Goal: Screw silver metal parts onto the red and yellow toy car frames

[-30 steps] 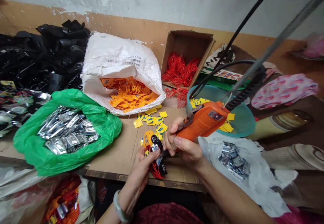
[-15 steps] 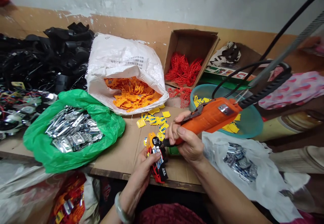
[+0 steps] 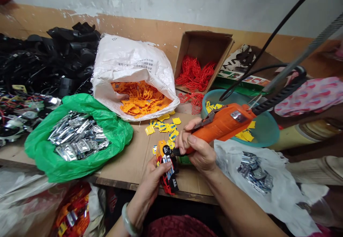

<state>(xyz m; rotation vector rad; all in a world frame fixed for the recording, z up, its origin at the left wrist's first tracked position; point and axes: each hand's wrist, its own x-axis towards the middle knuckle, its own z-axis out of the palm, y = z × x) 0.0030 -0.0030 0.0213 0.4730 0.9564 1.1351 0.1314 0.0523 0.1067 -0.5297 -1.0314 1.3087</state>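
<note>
My left hand (image 3: pixel 154 178) is closed around a small orange, black and red toy assembly (image 3: pixel 166 167), held upright at the table's front edge. My right hand (image 3: pixel 197 147) grips an orange electric screwdriver (image 3: pixel 223 122), whose black tip rests against the top of the assembly. A black coiled cable (image 3: pixel 278 90) runs up and to the right from the tool's rear. Small yellow tags (image 3: pixel 163 127) lie scattered on the cardboard just behind my hands.
A green bag of silver packets (image 3: pixel 77 139) sits at left, a white sack of orange parts (image 3: pixel 139 97) behind it. A cardboard box of red parts (image 3: pixel 199 64), a teal bowl (image 3: pixel 264 130) and a white bag of silver pieces (image 3: pixel 254 174) lie right. Black parts (image 3: pixel 48 58) pile far left.
The screwdriver has tilted flatter and its tip has settled on the assembly. My hands shifted slightly right. The view has moved a little to the left.
</note>
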